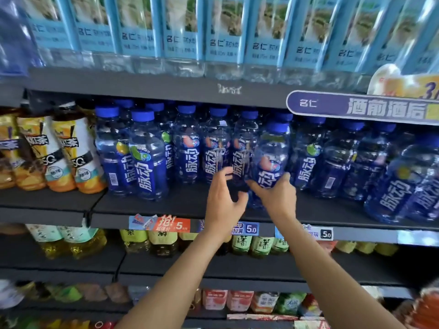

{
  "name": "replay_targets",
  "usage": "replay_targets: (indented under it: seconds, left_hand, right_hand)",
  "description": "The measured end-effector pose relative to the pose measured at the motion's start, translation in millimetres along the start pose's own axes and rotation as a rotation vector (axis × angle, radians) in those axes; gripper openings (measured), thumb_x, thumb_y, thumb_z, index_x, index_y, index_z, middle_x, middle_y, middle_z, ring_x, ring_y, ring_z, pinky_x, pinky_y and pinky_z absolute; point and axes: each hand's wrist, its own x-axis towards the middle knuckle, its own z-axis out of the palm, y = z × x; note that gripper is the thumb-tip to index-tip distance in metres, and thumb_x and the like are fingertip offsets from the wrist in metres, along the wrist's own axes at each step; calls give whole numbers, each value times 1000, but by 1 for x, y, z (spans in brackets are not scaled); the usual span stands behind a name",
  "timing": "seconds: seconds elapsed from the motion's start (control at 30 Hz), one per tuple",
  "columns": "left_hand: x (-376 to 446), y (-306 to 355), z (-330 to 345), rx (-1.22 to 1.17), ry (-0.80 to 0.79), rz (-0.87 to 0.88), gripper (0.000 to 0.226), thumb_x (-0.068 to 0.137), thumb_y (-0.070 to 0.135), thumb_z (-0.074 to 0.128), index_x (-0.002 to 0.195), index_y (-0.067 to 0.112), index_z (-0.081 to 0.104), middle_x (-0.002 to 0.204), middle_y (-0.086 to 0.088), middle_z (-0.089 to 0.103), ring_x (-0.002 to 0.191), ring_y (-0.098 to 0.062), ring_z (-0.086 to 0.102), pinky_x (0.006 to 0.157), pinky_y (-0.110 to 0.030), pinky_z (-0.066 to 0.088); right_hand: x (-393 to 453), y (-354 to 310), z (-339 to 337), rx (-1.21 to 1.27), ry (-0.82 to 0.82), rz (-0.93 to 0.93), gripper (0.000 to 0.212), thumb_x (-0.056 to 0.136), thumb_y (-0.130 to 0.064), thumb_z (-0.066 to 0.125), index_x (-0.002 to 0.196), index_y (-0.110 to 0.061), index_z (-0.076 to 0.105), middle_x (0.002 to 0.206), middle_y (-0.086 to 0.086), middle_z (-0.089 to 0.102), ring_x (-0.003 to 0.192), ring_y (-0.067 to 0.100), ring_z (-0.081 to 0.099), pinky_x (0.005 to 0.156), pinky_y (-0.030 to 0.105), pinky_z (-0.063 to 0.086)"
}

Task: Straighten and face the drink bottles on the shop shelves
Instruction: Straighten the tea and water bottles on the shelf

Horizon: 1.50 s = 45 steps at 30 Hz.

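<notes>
A row of blue drink bottles with blue caps [147,153] stands on the dark middle shelf [180,205]. My right hand [276,198] grips the lower body of one blue bottle [270,160] near the shelf's front edge, its label facing me and tilted slightly. Just left of that bottle, my left hand [224,198] hovers with fingers spread, its fingertips by the neighbouring bottle [242,150]; whether they touch it is unclear. Several bottles at the right [401,181] lean and stand further forward.
Yellow and white tea bottles [71,153] fill the shelf's left end. Pale blue water bottles [221,32] line the shelf above, with a purple sign [361,106] hanging at the right. Price tags [247,228] run along the shelf edge. Green and yellow tea bottles [251,243] stand below.
</notes>
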Motion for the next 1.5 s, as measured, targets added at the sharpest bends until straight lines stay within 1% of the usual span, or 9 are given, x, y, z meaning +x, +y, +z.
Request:
replay_targets:
  seconds: [0.17, 0.3, 0.57, 0.73, 0.83, 1.1, 1.23, 1.4, 1.5]
  left_hand:
    - [11, 6, -36, -51, 108, 1, 54, 81, 28, 62, 129, 13, 42, 121, 5, 46, 114, -8, 47, 98, -22, 39]
    - [22, -10, -73, 109, 230, -44, 51, 83, 13, 66, 129, 10, 44, 120, -2, 46, 113, -17, 49, 95, -34, 44]
    - [14, -47, -120, 269, 416, -207, 51, 82, 11, 68, 125, 3, 42, 124, -16, 43, 115, -26, 43, 84, -12, 28]
    - [23, -55, -121, 355, 337, -298, 68, 87, 13, 63, 142, 11, 22, 138, -15, 34, 127, -30, 34, 94, -35, 40]
    - [25, -57, -119, 393, 339, -326, 71, 88, 15, 61, 144, 10, 19, 139, -18, 31, 127, -32, 30, 95, -38, 38]
    - [16, -45, -110, 288, 524, -185, 51, 78, 4, 66, 125, 0, 44, 124, -23, 41, 114, -36, 41, 95, -43, 36]
    - [13, -13, -63, 220, 362, 60, 41, 74, -3, 61, 114, 0, 48, 119, -21, 45, 113, -36, 43, 94, -45, 36]
    - [14, 20, -2, 141, 139, 81, 42, 80, 0, 59, 119, 3, 44, 115, -13, 44, 103, -28, 48, 88, -44, 44]
    - [10, 34, 39, 120, 45, 93, 42, 84, 0, 59, 122, 2, 43, 117, -13, 44, 99, -23, 51, 85, -33, 43]
  right_hand:
    - [-17, -35, 40, -41, -293, -172, 67, 85, -28, 67, 131, 2, 28, 105, 16, 58, 98, 34, 59, 63, 33, 42]
    - [-24, -48, 68, -65, -427, -329, 54, 80, -28, 72, 117, -1, 43, 103, 15, 61, 98, 34, 58, 71, 38, 47]
    - [-41, -66, 91, -15, -338, -297, 56, 80, -32, 73, 122, -4, 46, 115, 11, 62, 106, 26, 59, 87, 37, 50]
    - [-43, -69, 96, -96, -327, -272, 51, 82, -39, 69, 117, -9, 49, 111, 8, 63, 107, 28, 57, 85, 40, 49]
    - [-44, -72, 98, -174, -303, -290, 43, 83, -42, 66, 107, -10, 52, 102, 8, 65, 100, 29, 59, 85, 43, 48]
    - [-38, -58, 78, 0, -338, -222, 55, 80, -37, 72, 121, -7, 52, 114, 8, 63, 106, 24, 59, 89, 36, 48]
    - [-20, -30, 35, 40, -206, -163, 49, 84, -31, 70, 120, -5, 52, 115, 8, 62, 104, 22, 59, 84, 29, 46]
    - [5, 6, -17, -2, -64, -130, 46, 86, -23, 67, 123, -3, 49, 120, 12, 58, 107, 26, 55, 79, 28, 41]
    - [18, 37, -54, -50, 73, -97, 54, 86, -18, 66, 131, -3, 39, 130, 16, 44, 118, 31, 46, 90, 32, 38]
